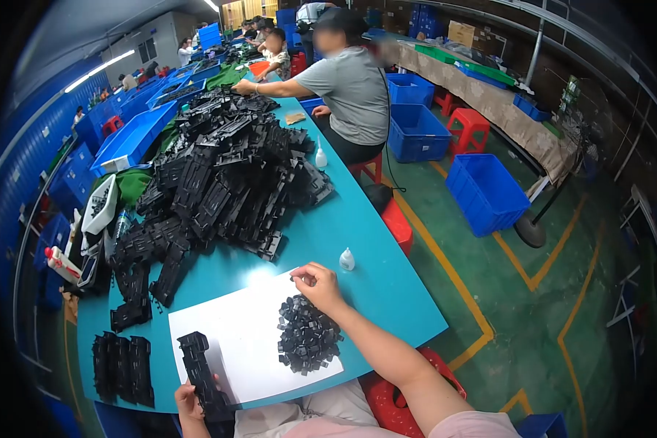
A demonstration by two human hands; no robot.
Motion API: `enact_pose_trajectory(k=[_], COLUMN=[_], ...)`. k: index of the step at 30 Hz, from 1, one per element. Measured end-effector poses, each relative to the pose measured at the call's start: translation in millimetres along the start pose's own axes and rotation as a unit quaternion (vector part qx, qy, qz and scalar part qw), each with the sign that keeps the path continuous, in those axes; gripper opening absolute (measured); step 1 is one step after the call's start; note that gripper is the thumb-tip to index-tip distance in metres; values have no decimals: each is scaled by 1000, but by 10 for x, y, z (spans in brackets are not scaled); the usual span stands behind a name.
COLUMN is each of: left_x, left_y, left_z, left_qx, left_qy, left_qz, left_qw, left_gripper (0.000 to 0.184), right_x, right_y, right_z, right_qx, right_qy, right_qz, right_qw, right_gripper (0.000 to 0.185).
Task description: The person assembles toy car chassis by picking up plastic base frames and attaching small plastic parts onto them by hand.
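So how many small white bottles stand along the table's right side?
2: one bottle beside the right hand, the other bottle farther up, between the black heap and the seated worker.

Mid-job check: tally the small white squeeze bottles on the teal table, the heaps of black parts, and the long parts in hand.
Small white squeeze bottles: 2
Heaps of black parts: 2
Long black part in left hand: 1
Total: 5

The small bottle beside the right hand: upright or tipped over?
Upright. The small bottle sits base down on the teal table, its narrow nozzle pointing up.
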State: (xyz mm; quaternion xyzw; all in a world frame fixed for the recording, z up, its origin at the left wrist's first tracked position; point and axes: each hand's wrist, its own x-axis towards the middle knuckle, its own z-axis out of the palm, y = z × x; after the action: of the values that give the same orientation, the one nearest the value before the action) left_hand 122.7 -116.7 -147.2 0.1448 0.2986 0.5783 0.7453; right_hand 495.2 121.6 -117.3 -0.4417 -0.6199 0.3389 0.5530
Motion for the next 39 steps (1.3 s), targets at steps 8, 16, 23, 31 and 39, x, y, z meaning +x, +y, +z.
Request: enact_pose_trajectory(k=[8, 16, 23, 31, 39], left_x=[10, 2, 5, 17, 17], left_y=[-6, 0, -24, -20, -26], left_z=[39, 148, 267, 435, 438], left_qx=[-24, -32, -35, -48, -74], left_qy=[-5, -6, 9, 19, 8], left_qz=[-8, -8, 6, 14, 5], left_qw=[1000, 999, 999, 999, 997], left_gripper=[55, 57, 59, 64, 66], right_x=[-14, -25, -28, -33, -29], right_y=[-36, -42, -65, -71, -75], right_z=[-3, -17, -25, -20, -11], right_qx=[1, 4, 1, 7, 11], right_qy=[-9, -22, -28, -34, -24], right_qz=[-8, 9, 15, 26, 18], right_qw=[1000, 1000, 999, 999, 999], right_gripper=[8, 8, 10, 9, 10])
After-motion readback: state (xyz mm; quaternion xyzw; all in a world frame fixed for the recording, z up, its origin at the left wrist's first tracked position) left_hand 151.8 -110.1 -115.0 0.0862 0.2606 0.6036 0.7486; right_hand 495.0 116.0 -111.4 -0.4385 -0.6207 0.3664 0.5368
